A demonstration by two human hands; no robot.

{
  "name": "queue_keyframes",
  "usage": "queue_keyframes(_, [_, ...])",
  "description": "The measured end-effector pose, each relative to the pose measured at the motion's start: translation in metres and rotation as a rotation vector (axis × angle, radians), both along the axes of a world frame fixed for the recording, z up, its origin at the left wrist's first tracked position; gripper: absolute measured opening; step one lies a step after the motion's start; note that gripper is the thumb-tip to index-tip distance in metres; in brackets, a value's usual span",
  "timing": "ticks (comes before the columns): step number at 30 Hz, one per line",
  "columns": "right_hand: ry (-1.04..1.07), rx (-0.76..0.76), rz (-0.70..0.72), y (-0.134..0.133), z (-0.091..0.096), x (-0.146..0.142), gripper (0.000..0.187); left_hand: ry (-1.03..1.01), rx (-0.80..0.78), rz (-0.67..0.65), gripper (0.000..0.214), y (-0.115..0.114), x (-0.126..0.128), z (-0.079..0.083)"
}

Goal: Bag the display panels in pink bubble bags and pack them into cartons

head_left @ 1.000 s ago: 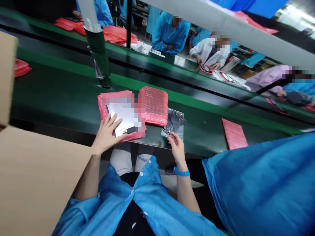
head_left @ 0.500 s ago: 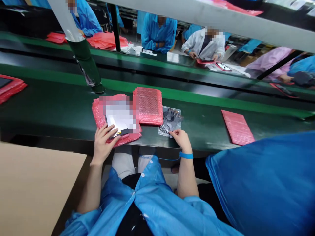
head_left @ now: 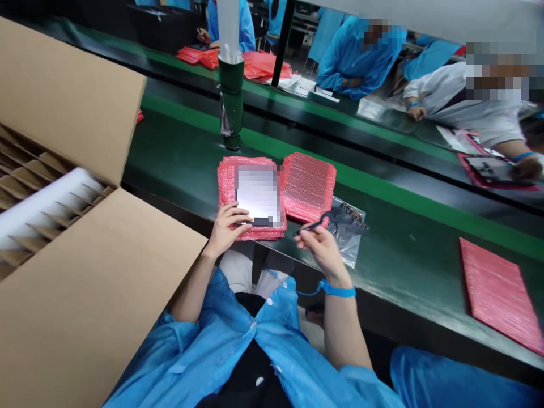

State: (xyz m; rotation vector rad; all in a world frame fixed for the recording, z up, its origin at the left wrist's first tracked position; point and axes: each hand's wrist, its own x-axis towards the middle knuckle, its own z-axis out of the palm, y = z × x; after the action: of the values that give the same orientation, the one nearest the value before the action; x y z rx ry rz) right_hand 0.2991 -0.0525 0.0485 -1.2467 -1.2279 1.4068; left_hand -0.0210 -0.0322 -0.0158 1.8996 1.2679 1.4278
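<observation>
Panel point(head_left: 259, 192) on pink stack point(head_left: 225, 181) steadied under left hand point(head_left: 225, 229), fingers apart. Black strip point(head_left: 317, 224) clamped by right hand point(head_left: 321, 249) fingertips (clear bag point(head_left: 352, 246) just beyond). Light pinch judged needed.

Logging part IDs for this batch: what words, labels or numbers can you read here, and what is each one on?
No text can be read.
White panel on the pink bubble-wrap stack: face blurred out.
Distant papers: too small to read.
Cardboard box: no print shows.
Black strip in the right hand: no marking shows.
</observation>
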Motion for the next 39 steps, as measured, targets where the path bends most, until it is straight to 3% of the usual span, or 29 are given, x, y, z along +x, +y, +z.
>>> queue_keyframes(2, [-0.036,0.033,0.205,0.019,0.011,-0.036,0.051,-0.005,-0.041,-0.017,0.010,0.000,-0.001,0.002])
queue_keyframes(5, [-0.136,0.117,0.399,0.054,0.023,-0.072,0.049,-0.038,-0.081,-0.028,0.008,0.000,-0.001,0.002])
queue_keyframes(9, [-0.391,0.158,0.645,0.094,0.030,-0.098,0.041,-0.105,-0.140,-0.004,0.022,-0.001,-0.001,0.000])
queue_keyframes(12, [-0.577,0.214,0.753,0.107,0.034,-0.110,0.032,-0.105,-0.185,0.012,0.031,-0.002,0.000,0.000])
queue_keyframes(16, [-0.678,0.247,0.804,0.109,0.039,-0.116,0.030,-0.111,-0.189,0.024,0.031,-0.002,0.000,0.000])
queue_keyframes(24, [-0.589,0.120,0.783,0.107,0.040,-0.112,0.040,-0.097,-0.193,0.029,0.032,-0.002,0.001,-0.002])
queue_keyframes(39, [-0.768,0.271,0.763,0.104,0.038,-0.117,0.029,-0.103,-0.190,0.027,0.035,-0.003,0.000,0.000])
